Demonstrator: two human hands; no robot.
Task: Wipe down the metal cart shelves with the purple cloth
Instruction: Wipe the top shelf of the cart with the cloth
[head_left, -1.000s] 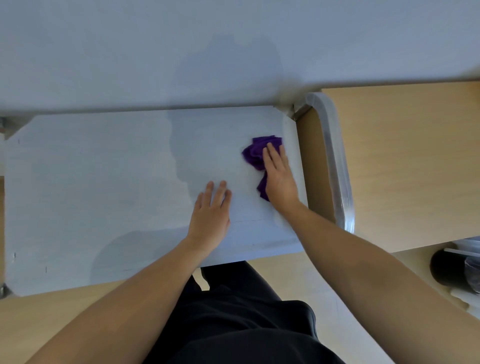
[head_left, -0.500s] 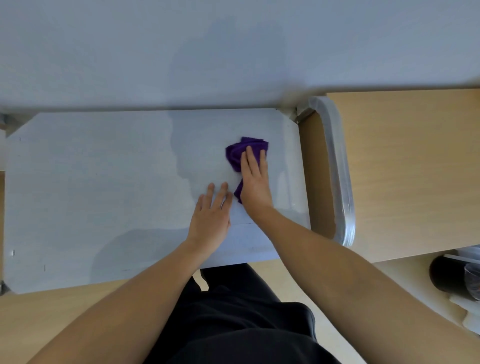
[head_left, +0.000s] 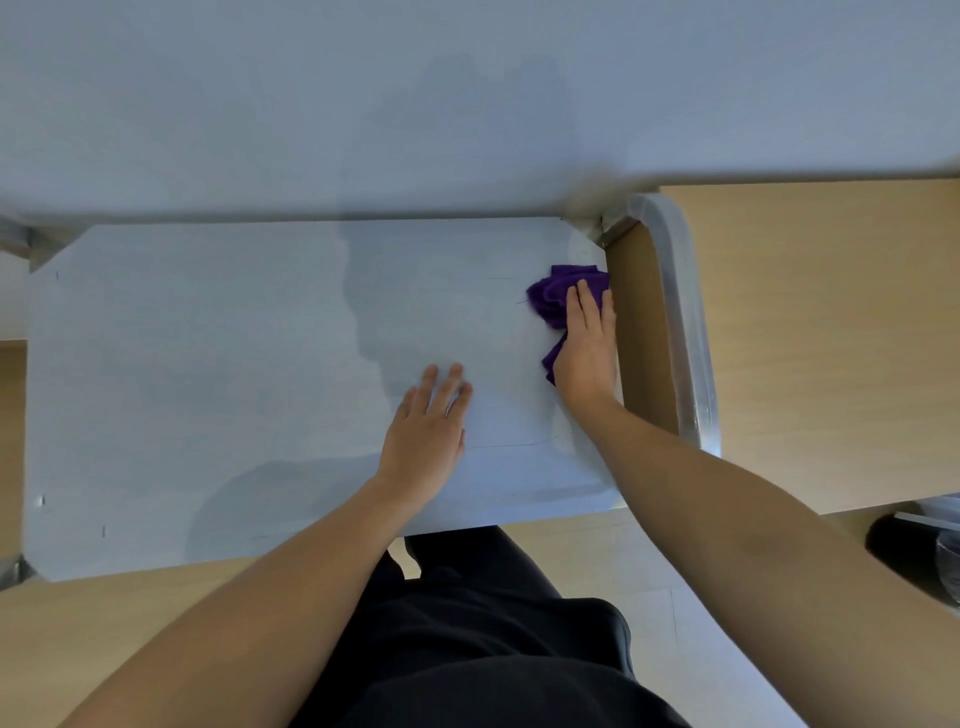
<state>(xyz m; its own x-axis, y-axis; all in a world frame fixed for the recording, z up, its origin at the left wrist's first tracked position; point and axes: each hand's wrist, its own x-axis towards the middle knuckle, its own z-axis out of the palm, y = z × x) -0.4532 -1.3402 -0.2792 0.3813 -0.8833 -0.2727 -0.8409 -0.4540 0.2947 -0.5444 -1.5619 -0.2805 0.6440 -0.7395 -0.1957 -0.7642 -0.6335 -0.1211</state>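
Nearest the camera, the person's dark trousers (head_left: 483, 649) fill the bottom centre, with both bare forearms reaching forward over them and pale floor (head_left: 649, 582) showing beside them. The forearms cross the near edge of the metal cart shelf (head_left: 208, 364), a flat grey sheet with dull reflections on it.

The left hand (head_left: 428, 426) lies palm-down on the shelf right of centre. Its fingers (head_left: 451, 387) are straight and only slightly apart, and they hold nothing.

Further on and to the right, the right hand (head_left: 587, 353) presses flat on the purple cloth (head_left: 553, 293). Its fingers (head_left: 582, 306) are straight and close together, laid over the cloth, not curled round it. The cloth is bunched at the shelf's far right side, touching the right edge near the back corner. One fold sticks out ahead of the fingertips and another shows beside the heel of the hand.

Just right of the cloth the cart's rounded metal handle (head_left: 685, 322) curves, with a tan wood-grain surface (head_left: 831, 338) beyond it. Farthest away, the upper shelf (head_left: 363, 104) spans the top of the view.
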